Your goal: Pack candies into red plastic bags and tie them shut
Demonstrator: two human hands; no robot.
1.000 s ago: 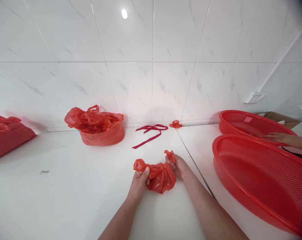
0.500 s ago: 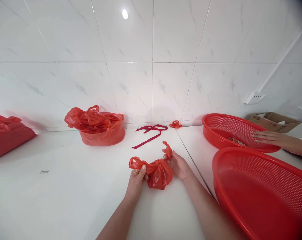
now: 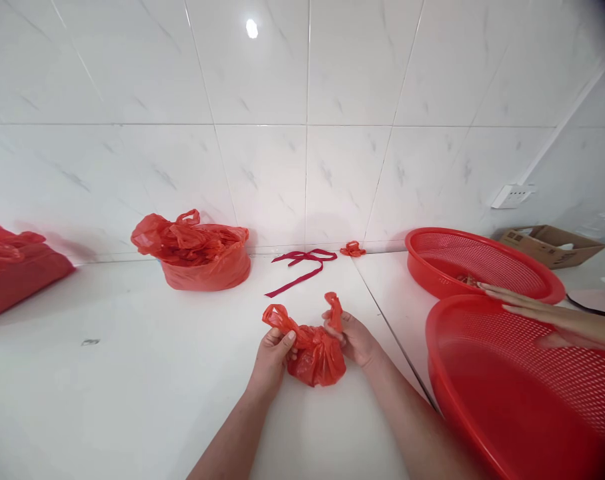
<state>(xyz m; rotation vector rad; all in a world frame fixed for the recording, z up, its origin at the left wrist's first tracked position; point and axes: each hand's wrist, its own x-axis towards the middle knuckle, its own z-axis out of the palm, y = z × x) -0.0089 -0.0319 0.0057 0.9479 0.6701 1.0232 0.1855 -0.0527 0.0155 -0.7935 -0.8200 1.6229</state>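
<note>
A small red plastic bag (image 3: 318, 363), gathered at its top, hangs between my hands just over the white table (image 3: 157, 387). My left hand (image 3: 275, 353) pinches its left side, and a looped handle sticks up past the fingers. On the right side, my right hand (image 3: 353, 337) grips the other handle, whose end stands up above the fingers. What the bag contains cannot be made out. Behind it lies a dark red ribbon (image 3: 302, 278) in loose loops.
A bag stuffed with red bags (image 3: 207, 263) stands by the wall; another red bundle (image 3: 22, 273) is far left. Two red baskets (image 3: 417, 270) (image 3: 437, 360) are at right, with a person's hand (image 3: 547, 320) over the nearer one. Behind is a cardboard box (image 3: 547, 247).
The small bag has tilted and dropped slightly between my hands, its left handle rising a little. The other person's hand has moved from the far basket toward the near one.
</note>
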